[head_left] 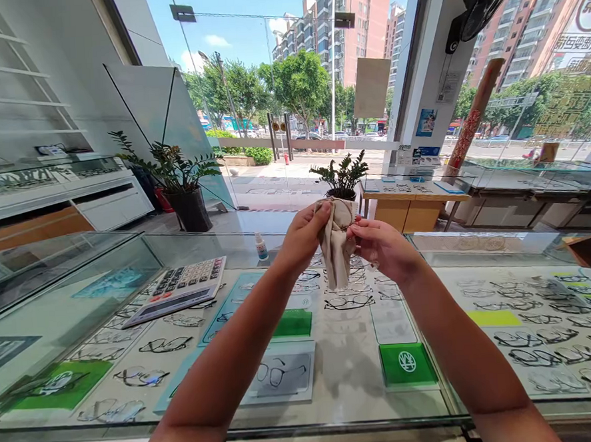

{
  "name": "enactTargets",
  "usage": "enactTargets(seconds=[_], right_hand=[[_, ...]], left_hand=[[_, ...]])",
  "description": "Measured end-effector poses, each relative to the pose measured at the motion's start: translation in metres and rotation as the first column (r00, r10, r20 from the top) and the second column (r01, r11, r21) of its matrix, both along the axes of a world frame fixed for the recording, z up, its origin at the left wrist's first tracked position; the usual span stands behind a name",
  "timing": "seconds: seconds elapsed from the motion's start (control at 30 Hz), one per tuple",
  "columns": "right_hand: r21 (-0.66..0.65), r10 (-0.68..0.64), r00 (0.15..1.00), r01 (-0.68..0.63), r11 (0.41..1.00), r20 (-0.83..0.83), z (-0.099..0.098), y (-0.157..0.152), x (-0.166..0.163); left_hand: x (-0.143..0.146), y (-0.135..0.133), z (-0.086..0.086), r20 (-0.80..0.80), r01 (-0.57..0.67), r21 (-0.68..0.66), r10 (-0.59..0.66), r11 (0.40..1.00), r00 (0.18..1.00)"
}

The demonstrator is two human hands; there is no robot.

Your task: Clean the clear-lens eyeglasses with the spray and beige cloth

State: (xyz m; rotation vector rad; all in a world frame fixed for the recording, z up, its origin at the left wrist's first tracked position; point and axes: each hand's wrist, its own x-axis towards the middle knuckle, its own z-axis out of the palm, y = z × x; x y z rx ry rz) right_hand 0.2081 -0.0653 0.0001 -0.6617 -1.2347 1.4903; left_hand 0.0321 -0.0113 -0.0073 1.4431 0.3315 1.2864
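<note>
Above the glass counter, both hands are raised in front of me around a pair of eyeglasses and a beige cloth. My left hand is closed on the cloth, its thumb pressing it over the eyeglasses at one lens. The loose end of the cloth hangs down below the fingers. With its fingertips pinched, my right hand holds the thin frame from the right side. Most of the eyeglasses is hidden by the cloth and fingers.
A glass display counter full of eyeglasses spans the front. On its top lie a large calculator and a small spray bottle. Potted plants stand beyond, before the glass doors. More display cases are at right.
</note>
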Motion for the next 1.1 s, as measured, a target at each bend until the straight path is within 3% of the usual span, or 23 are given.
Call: enactTargets(seconds=[0.1,0.2,0.3,0.37,0.43,0.5,0.6,0.7,0.8,0.93,1.1], right_hand=[[-0.004,-0.008,1.0,0.008,1.0,-0.002,0.001,0.003,0.004],[-0.001,0.007,1.0,-0.007,1.0,-0.016,-0.001,0.004,0.004],[-0.004,0.003,0.999,-0.003,1.0,-0.04,-0.004,0.004,-0.002],[-0.008,0.015,0.999,-0.015,1.0,-0.043,-0.007,0.003,-0.009],[-0.009,0.019,0.998,-0.019,1.0,-0.054,-0.009,0.002,-0.016],[-0.009,-0.01,0.997,0.009,1.0,-0.072,-0.011,0.002,-0.02],[-0.012,-0.08,0.993,0.079,0.997,-0.082,-0.012,0.007,-0.019],[-0.012,-0.179,0.979,0.178,0.984,-0.101,-0.012,0.014,-0.008],[0.009,-0.304,0.946,0.307,0.952,-0.115,-0.01,0.02,0.007],[0.028,-0.412,0.9,0.42,0.907,-0.142,-0.004,0.021,0.022],[0.025,-0.438,0.882,0.448,0.894,-0.172,0.001,0.017,0.024]], left_hand=[[-0.003,-0.002,0.003,-0.054,0.093,0.012,-0.092,0.996,0.994],[-0.002,-0.006,0.005,-0.089,0.091,0.036,-0.088,0.995,0.992],[0.005,-0.008,0.002,-0.043,-0.089,0.057,0.091,0.994,0.995],[0.01,-0.007,-0.002,0.003,-0.247,0.061,0.247,0.967,0.969],[0.013,-0.006,-0.004,0.029,-0.326,0.024,0.325,0.945,0.945],[0.014,-0.002,-0.006,0.033,-0.292,-0.064,0.295,0.954,0.955],[0.014,0.005,-0.007,0.034,-0.135,-0.196,0.145,0.971,0.989],[0.011,0.01,-0.005,0.004,0.007,-0.254,-0.006,0.967,1.0],[0.008,0.006,-0.003,-0.129,0.077,-0.264,-0.115,0.961,0.985],[0.01,-0.003,-0.005,-0.286,0.014,-0.156,-0.059,0.988,0.956],[0.016,0.0,-0.013,-0.255,-0.09,-0.063,0.071,0.994,0.964]])
